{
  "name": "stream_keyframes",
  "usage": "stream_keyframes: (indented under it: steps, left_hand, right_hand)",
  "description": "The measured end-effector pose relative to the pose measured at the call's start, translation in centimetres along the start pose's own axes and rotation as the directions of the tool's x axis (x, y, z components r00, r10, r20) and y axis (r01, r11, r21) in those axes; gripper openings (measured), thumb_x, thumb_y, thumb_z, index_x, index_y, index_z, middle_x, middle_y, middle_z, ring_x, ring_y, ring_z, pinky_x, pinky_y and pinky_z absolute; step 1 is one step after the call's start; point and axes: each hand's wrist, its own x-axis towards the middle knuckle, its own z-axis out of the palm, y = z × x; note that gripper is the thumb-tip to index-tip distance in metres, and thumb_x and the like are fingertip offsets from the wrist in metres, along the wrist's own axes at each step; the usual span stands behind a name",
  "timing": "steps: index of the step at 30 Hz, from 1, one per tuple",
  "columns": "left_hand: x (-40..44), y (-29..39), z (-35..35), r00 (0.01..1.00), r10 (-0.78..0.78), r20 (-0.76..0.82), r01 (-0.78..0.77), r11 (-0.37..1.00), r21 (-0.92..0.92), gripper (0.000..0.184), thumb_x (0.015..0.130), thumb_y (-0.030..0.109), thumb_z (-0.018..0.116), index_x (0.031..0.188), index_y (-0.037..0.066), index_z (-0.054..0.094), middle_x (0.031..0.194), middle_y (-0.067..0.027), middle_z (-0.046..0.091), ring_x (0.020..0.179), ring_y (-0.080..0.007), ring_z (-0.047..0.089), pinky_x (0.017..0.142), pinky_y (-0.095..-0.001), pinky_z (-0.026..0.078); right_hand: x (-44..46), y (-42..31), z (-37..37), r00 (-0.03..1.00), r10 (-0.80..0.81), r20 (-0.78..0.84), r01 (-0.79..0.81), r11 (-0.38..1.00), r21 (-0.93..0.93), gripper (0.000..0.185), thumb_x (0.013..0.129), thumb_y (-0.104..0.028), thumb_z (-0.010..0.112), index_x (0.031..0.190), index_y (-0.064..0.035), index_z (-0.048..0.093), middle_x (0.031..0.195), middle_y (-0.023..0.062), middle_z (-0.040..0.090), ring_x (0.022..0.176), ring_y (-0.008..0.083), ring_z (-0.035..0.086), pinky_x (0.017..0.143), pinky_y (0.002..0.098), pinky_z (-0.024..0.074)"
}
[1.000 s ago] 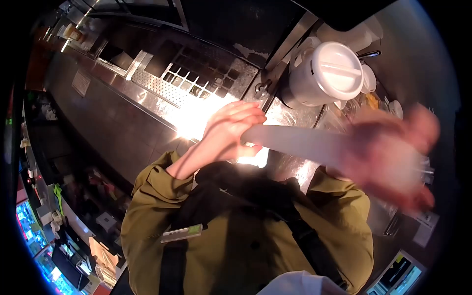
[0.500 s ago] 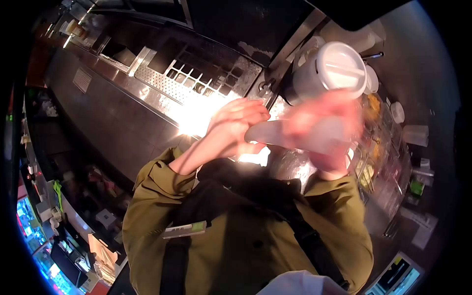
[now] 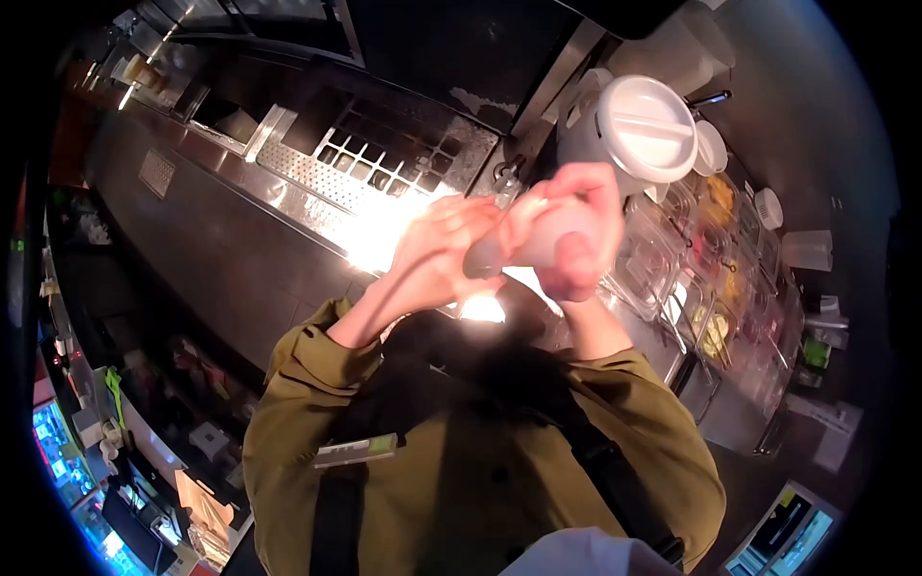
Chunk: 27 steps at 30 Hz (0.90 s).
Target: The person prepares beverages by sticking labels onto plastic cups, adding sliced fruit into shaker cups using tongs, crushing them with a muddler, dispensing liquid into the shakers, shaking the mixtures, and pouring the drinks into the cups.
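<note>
My left hand (image 3: 437, 252) is at the middle of the head view, its fingers and thumb curved around one rounded end of a pale, translucent object (image 3: 483, 259). Close beside it on the right, my right hand (image 3: 576, 230) has its fingers wrapped round the same object, and covers most of it. What the object is, I cannot make out. Both hands are above the brightly lit metal counter (image 3: 370, 226), in front of my chest.
Behind my right hand stands a white lidded container (image 3: 648, 130). Clear food boxes (image 3: 715, 278) with handles fill the right side. A metal grid (image 3: 379, 163) lies at the upper left of the hands. A clear cup (image 3: 807, 250) is at the far right.
My right hand has come in from the far right to beside my left hand, and the length of pale object showing between them is much shorter. My left hand has barely moved.
</note>
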Motion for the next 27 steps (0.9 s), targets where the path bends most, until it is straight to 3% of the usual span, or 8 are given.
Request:
stream_keyframes:
  steps: [3, 8, 11, 16, 18, 22, 24, 27]
  left_hand:
    - [0.0, -0.3, 0.0, 0.999, 0.052, 0.011, -0.053, 0.997, 0.051, 0.048, 0.056, 0.027, 0.075, 0.096, 0.005, 0.059, 0.102, -0.0097, 0.06, 0.109, -0.0265, 0.052, 0.092, -0.0394, 0.039]
    - [-0.4, -0.2, -0.3, 0.997, 0.071, 0.028, -0.071, 0.997, -0.015, 0.049, 0.055, 0.028, 0.076, 0.096, 0.005, 0.058, 0.103, -0.0101, 0.06, 0.109, -0.0284, 0.051, 0.093, -0.04, 0.038]
    - [-0.1, -0.3, 0.1, 0.997, 0.07, 0.012, -0.07, 0.997, 0.037, 0.049, 0.055, 0.027, 0.076, 0.095, 0.005, 0.058, 0.102, -0.0105, 0.06, 0.109, -0.0293, 0.051, 0.093, -0.0401, 0.038]
    - [-0.5, 1.0, -0.8, 0.994, -0.046, 0.101, 0.04, 0.997, 0.061, 0.048, 0.059, 0.029, 0.074, 0.097, 0.005, 0.058, 0.104, -0.0102, 0.06, 0.111, -0.0282, 0.05, 0.095, -0.0407, 0.036]
    - [-1.0, 0.5, -0.3, 0.997, 0.024, 0.069, -0.028, 0.998, 0.048, 0.047, 0.061, 0.031, 0.073, 0.097, 0.005, 0.058, 0.106, -0.01, 0.059, 0.112, -0.0281, 0.05, 0.097, -0.0407, 0.035]
    - [-0.6, 0.5, -0.5, 0.996, -0.023, 0.091, 0.014, 0.995, 0.098, 0.046, 0.062, 0.034, 0.071, 0.096, 0.005, 0.058, 0.106, -0.0106, 0.058, 0.113, -0.0292, 0.049, 0.097, -0.0412, 0.035]
    - [-0.5, 1.3, -1.3, 0.975, -0.138, 0.175, 0.112, 0.982, 0.149, 0.046, 0.062, 0.034, 0.071, 0.095, 0.005, 0.058, 0.105, -0.0103, 0.058, 0.113, -0.029, 0.048, 0.097, -0.0416, 0.034]
    - [-1.2, 0.8, -0.2, 1.0, 0.004, 0.016, -0.006, 0.991, 0.137, 0.044, 0.057, 0.031, 0.071, 0.092, 0.006, 0.06, 0.102, -0.0082, 0.06, 0.108, -0.0274, 0.053, 0.093, -0.0389, 0.039]
  right_hand:
    - [1.5, -0.5, -2.8, 0.97, -0.045, 0.238, -0.078, 0.871, 0.484, 0.018, 0.073, -0.012, 0.066, 0.082, -0.0032, 0.054, 0.07, 0.0072, 0.055, 0.068, 0.0152, 0.055, 0.065, 0.0272, 0.0461]
    - [2.0, 1.4, -2.2, 0.919, -0.179, 0.352, 0.062, 0.945, 0.32, 0.025, 0.074, -0.015, 0.066, 0.088, -0.0023, 0.049, 0.07, 0.0046, 0.053, 0.067, 0.0117, 0.054, 0.06, 0.0255, 0.0452]
    - [1.4, 0.8, -3.4, 0.99, 0.001, 0.141, 0.005, 0.999, -0.047, 0.031, 0.074, -0.02, 0.063, 0.089, -0.0022, 0.043, 0.07, 0.0064, 0.053, 0.062, 0.0127, 0.054, 0.058, 0.0257, 0.0458]
    - [0.5, 5.7, -0.6, 0.943, -0.174, 0.283, 0.086, 0.95, 0.299, 0.046, 0.079, -0.043, 0.058, 0.091, -0.0046, 0.036, 0.063, 0.0122, 0.051, 0.053, 0.0203, 0.052, 0.05, 0.0321, 0.0453]
    - [1.4, 2.7, -1.4, 0.951, -0.173, 0.255, 0.072, 0.93, 0.361, 0.045, 0.08, -0.039, 0.06, 0.091, -0.0019, 0.037, 0.059, 0.0088, 0.049, 0.05, 0.0184, 0.051, 0.048, 0.029, 0.0446]
    - [1.3, 1.1, -1.7, 0.962, -0.235, 0.137, 0.25, 0.962, -0.106, 0.024, 0.074, -0.017, 0.06, 0.087, -0.0034, 0.046, 0.062, 0.0053, 0.052, 0.056, 0.0138, 0.054, 0.051, 0.0243, 0.0447]
    - [1.2, 2.0, -1.5, 0.957, -0.237, 0.164, 0.233, 0.971, 0.043, 0.02, 0.074, -0.013, 0.059, 0.088, -0.0035, 0.048, 0.066, 0.0058, 0.054, 0.057, 0.0138, 0.055, 0.052, 0.0242, 0.0452]
    - [1.5, 4.4, -1.6, 0.917, -0.231, 0.324, -0.004, 0.809, 0.588, 0.024, 0.077, -0.017, 0.059, 0.092, -0.0033, 0.046, 0.073, 0.0087, 0.056, 0.057, 0.0162, 0.055, 0.054, 0.0266, 0.0463]
